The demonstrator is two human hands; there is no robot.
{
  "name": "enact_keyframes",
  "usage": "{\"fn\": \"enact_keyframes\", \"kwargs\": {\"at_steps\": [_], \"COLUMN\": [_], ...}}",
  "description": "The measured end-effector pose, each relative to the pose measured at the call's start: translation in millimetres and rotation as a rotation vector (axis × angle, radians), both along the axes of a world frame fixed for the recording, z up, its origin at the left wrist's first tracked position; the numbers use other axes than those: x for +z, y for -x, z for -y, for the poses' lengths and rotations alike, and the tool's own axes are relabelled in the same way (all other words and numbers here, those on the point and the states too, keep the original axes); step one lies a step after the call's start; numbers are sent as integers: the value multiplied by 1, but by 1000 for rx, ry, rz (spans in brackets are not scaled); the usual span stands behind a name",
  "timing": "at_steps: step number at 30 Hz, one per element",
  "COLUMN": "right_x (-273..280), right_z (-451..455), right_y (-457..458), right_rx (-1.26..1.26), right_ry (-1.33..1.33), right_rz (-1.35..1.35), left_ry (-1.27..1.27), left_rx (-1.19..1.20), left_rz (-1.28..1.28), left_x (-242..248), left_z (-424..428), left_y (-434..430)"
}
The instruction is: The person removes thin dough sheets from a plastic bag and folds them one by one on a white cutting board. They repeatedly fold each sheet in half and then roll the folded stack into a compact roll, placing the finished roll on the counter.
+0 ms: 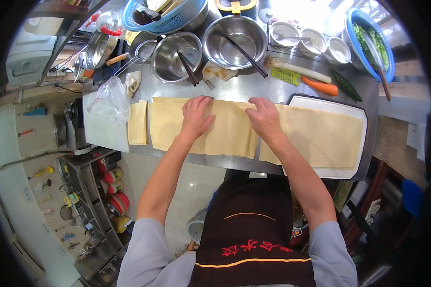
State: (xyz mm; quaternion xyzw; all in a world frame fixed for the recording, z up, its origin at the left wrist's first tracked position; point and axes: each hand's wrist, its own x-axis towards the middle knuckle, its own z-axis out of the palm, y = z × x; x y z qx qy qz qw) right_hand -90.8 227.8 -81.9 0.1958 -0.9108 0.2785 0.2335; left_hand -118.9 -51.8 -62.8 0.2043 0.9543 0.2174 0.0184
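Note:
A wide, pale yellow sheet, perhaps tofu skin or dough (pixel 233 125), lies in layers along the front of the steel table. My left hand (pixel 197 116) rests on its upper part, fingers spread at the far edge. Near a layer's edge, my right hand (pixel 265 116) touches the sheet with bent fingers; whether it pinches a layer is hidden. A second yellow sheet (pixel 323 136) extends right over a white cutting board (pixel 361 143) with a dark rim. To the left lies a narrow folded yellow piece (pixel 138 122), beside a white board (pixel 104 134) bearing a clear plastic bag (pixel 111 100).
Steel bowls (pixel 235 43) with dark chopsticks (pixel 244 53) stand behind the sheets. A carrot (pixel 319 86), green grater (pixel 286 76), leek (pixel 305 72) and cucumber (pixel 346 85) lie back right, near white containers (pixel 312 41) and a blue basket of greens (pixel 389 53).

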Motion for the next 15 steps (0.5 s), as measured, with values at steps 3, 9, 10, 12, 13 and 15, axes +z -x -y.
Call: {"fn": "enact_keyframes", "kwargs": {"at_steps": [3,9,10,12,13,15], "right_x": [8,43,50,63,69,80], "right_z": [2,18,22,28,30,29], "right_y": [-13,-67,-72,-79,-81,-88], "right_rx": [157,436,455,496,510,534], "right_ry": [90,127,142,197,189,199], "right_rz": [63,274,263,263,236,191], "left_ry": [-15,79,84,94,104,114], "left_rx": [-83,-217,-226,-245,-197,-108], "left_rz": [-23,-37,-29,-13,-32,-67], "left_x": [8,17,17,19,20,20], "left_z": [0,37,50,80,96,126], "left_y": [-1,-7,-9,-14,-16,-19]}}
